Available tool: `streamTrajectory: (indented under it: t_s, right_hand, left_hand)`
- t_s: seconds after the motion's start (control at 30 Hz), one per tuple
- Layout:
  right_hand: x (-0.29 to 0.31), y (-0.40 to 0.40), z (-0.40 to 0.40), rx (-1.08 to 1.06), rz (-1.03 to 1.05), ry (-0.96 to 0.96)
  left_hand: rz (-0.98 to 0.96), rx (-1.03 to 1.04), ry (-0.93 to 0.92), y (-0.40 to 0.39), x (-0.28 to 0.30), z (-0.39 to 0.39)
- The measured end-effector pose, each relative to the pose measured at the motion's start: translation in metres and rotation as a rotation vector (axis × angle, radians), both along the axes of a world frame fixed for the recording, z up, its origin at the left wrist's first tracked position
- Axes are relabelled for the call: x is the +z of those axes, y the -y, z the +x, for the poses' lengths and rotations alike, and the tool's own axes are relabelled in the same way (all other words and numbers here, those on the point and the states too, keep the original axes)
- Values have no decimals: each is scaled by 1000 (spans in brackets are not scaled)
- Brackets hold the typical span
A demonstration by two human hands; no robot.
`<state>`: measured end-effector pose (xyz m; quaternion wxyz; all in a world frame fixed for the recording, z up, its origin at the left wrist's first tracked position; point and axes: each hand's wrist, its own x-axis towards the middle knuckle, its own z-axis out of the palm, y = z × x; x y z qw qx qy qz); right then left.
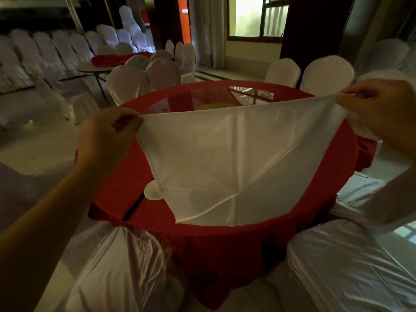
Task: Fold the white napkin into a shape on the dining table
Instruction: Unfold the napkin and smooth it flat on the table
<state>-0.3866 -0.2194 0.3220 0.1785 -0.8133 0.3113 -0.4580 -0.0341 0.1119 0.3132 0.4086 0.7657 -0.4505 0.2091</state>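
Observation:
A white napkin (229,163) hangs spread out above the round dining table (139,158), which wears a red cloth. My left hand (108,136) pinches the napkin's upper left corner. My right hand (382,113) pinches its upper right corner. The top edge is stretched taut between them, and crease lines cross the fabric. Its lower edge falls near the table's front rim. The napkin hides most of the tabletop.
A small white dish (152,192) and a dark chopstick-like stick (135,206) lie on the table left of the napkin. A glass turntable (180,97) sits at the table's centre. White-covered chairs (117,266) stand close in front of me and around the far side.

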Motion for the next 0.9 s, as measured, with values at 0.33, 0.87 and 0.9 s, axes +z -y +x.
streamTrajectory:
  t_s: [0.33, 0.87, 0.9]
  right_hand:
    - [-44, 32, 43, 0, 153, -142]
    - [-217, 259, 232, 64, 388, -558]
    - [-233, 279, 252, 60, 412, -587]
  left_hand:
    - [103, 14, -99, 49, -54, 42]
    - [499, 145, -322, 254, -225, 190]
    - [528, 183, -358, 274, -242, 204]
